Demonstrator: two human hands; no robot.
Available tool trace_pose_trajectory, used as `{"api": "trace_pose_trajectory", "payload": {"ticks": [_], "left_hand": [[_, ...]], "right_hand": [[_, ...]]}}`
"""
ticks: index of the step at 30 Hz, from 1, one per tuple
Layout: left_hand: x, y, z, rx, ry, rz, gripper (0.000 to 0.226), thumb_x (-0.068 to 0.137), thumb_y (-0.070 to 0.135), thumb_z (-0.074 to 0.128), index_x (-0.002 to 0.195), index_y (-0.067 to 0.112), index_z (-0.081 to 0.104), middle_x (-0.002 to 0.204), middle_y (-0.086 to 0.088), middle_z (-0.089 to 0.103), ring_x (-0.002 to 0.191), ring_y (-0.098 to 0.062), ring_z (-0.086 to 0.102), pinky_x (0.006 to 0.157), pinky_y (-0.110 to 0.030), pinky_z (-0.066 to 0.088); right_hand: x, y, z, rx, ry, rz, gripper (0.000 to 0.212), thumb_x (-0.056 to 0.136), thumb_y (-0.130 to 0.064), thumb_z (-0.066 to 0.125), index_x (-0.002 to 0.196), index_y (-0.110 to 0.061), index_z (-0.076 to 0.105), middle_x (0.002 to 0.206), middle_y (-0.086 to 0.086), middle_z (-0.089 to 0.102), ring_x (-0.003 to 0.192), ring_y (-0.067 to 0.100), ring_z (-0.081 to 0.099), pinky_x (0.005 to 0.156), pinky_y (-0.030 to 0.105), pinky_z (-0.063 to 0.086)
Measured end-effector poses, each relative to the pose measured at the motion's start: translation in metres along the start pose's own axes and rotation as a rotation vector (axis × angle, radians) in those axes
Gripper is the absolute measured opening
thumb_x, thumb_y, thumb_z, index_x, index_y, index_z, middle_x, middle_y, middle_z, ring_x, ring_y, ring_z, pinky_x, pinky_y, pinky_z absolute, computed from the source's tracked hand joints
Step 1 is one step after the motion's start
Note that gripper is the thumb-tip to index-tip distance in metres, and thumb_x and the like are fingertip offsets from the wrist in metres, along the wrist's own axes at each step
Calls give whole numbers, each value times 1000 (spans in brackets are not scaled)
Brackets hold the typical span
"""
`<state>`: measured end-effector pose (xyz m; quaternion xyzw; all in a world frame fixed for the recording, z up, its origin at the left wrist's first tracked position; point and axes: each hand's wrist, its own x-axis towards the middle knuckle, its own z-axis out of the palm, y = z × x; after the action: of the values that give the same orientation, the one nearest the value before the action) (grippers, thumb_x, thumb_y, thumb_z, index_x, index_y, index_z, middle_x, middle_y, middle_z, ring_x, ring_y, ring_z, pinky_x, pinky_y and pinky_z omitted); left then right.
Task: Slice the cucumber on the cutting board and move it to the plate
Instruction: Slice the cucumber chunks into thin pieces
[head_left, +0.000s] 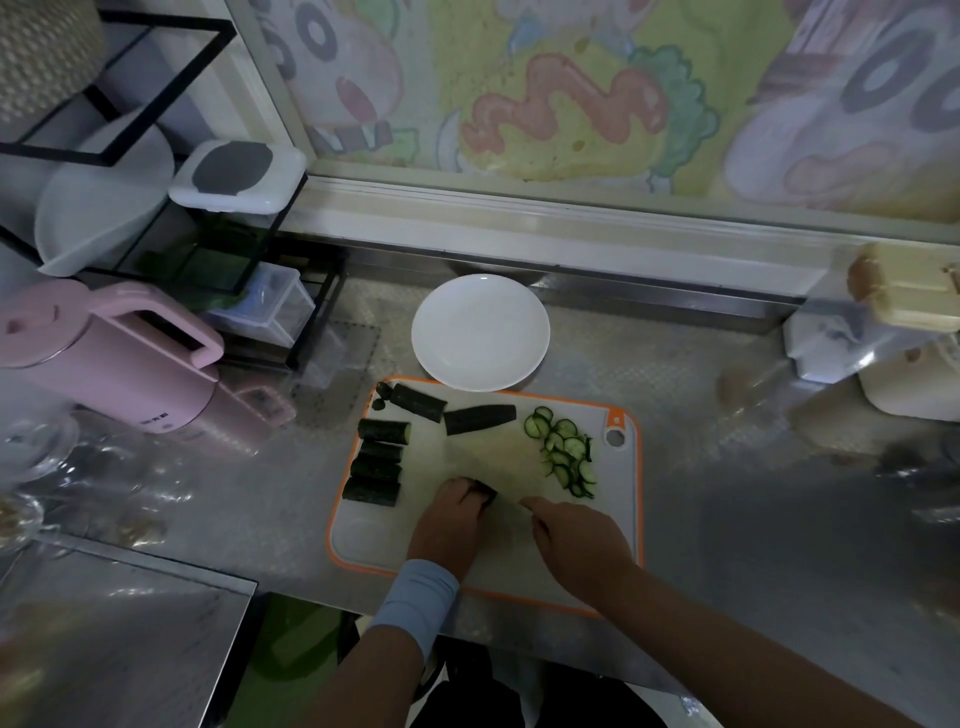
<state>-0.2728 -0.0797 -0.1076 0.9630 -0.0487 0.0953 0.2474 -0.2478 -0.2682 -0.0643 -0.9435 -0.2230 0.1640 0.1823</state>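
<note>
We saw a white cutting board (363, 540) with an orange rim lying on the metal counter (727, 467), and all the cucumber was on it. The left hand (449, 519), with a light blue wristband (415, 603) on its wrist, was placed near the middle of the board. Its fingers were curled down over a dark cucumber piece (485, 492) and held it against the board. Only the end of this piece showed beyond the fingertips.

The right hand (576, 540) was just beside it, to the right, with the fingers curled in and the index finger stretched toward the cucumber piece. We could not tell what it gripped, because the picture was dim and blurred there.

Four cucumber chunks (376, 462) lay in a column along the left side of the board. Two longer chunks (478, 418) lay near the far edge, with small end bits (382, 395) at the far left corner. A loose heap of thin cucumber slices (566, 452) was on the right side, near the board's hanging hole.

The round white plate (480, 332) stood on the counter just behind the board, and its near rim overlapped the far edge of the board. A pink kettle (104, 353) stood well apart on the left.
</note>
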Motion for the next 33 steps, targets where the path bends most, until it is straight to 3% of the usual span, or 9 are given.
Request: {"api": "trace_pose_trajectory", "payload": {"ticks": [4,8,10,13,18,23,28,30,33], "left_hand": [[0,-1,1,17,-3,-2,15,80,15,58,86,10,71,87,-5,66,85,-14,47,68,-23,49],[-1,-3,0,24,-12,7,13,69,8,71,82,11,72,85,-6,66,84,-15,47,63,-26,53],[0,-2,-2,50,-1,29,10,73,13,65,80,11,72,84,-6,66,84,-15,45,61,-25,53],[0,-1,-3,56,5,46,27,78,20,47,80,10,73,84,-6,67,85,-15,46,65,-26,53],[-2,-2,-1,43,-6,5,29,77,21,46,81,11,73,85,-6,67,86,-15,46,65,-26,54],[0,-1,-4,38,-5,7,14,70,14,63,80,12,73,83,-4,67,84,-13,46,68,-24,51],[-2,-5,3,5,-8,-21,16,70,5,72,85,10,73,87,-5,67,86,-12,47,74,-21,46],[-2,-7,4,8,-17,-29,11,76,11,66,85,11,73,87,-3,67,86,-11,47,73,-22,47],[-3,-6,4,-10,-27,-46,27,83,22,48,89,12,73,90,-2,67,88,-12,49,75,-20,46]], "right_hand": [[1,1,-2,-36,12,-45,39,102,-31,30,138,-29,45,99,5,66,86,24,62,68,33,46],[-5,-5,-2,-145,63,-70,33,93,-28,45,123,-31,59,70,-1,61,54,19,58,47,28,36],[-9,-5,-2,-170,77,-55,31,90,-28,49,119,-31,61,62,-2,56,47,17,54,41,27,35],[-14,-2,-3,-131,79,-55,34,95,-29,43,126,-33,53,68,-2,57,52,21,57,45,31,43],[-14,-4,-6,-139,68,-58,33,93,-28,46,125,-32,55,66,-2,57,50,21,56,43,32,42],[-12,-3,-3,-141,71,-60,34,94,-29,45,125,-30,56,67,-1,59,52,23,57,44,33,45],[-12,0,-4,-61,56,-75,39,98,-29,37,134,-28,51,79,3,64,67,26,62,56,34,45],[-10,-1,-6,-24,34,-69,40,100,-29,34,138,-28,46,87,6,65,76,27,62,62,34,44],[-4,-2,-5,-10,4,-56,40,101,-28,32,139,-27,43,94,6,65,83,26,62,67,32,43]]}}
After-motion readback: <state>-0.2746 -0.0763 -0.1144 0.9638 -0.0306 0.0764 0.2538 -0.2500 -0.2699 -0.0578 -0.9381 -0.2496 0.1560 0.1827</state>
